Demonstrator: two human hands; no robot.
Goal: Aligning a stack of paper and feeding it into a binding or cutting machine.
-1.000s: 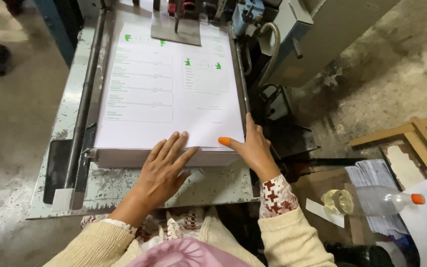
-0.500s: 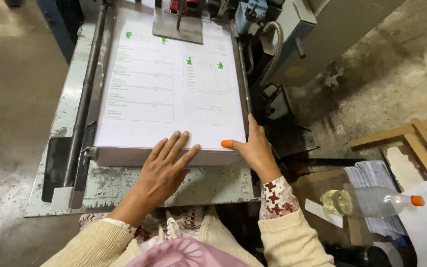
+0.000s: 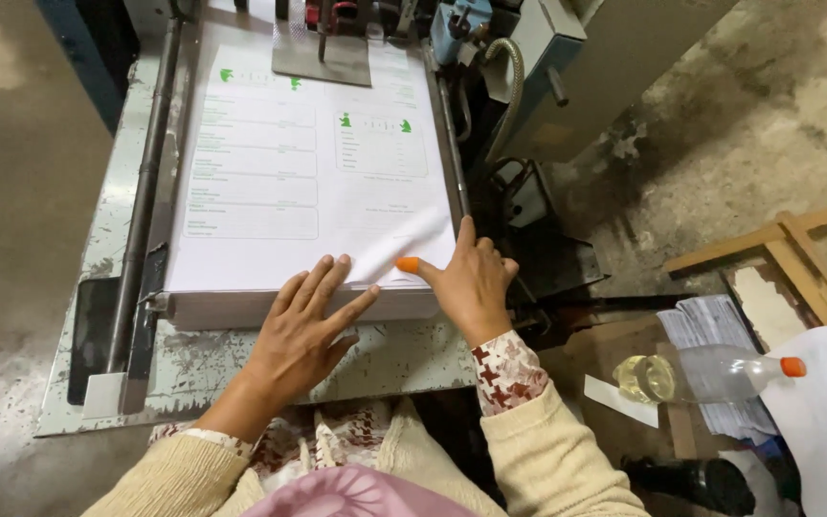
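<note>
A thick stack of white printed sheets [image 3: 289, 182] with green marks lies on a worn metal machine table [image 3: 394, 359]. My left hand [image 3: 303, 330] lies flat on the stack's near edge, fingers spread. My right hand [image 3: 471, 282] rests at the stack's near right corner. Its index finger wears an orange rubber tip [image 3: 407, 264] and pushes up the corner of the top sheet, which bulges slightly.
A metal clamp plate [image 3: 323, 57] sits on the far end of the stack. A guide rail [image 3: 141, 201] runs along the left. Machine parts and a hose [image 3: 509, 86] stand to the right. A plastic bottle [image 3: 710, 373], paper bundles and wooden frames lie on the floor at right.
The view has shifted slightly. My right index finger has slid left and inward, lifting the top sheet's corner into a bulge. My left hand stays flat on the stack.
</note>
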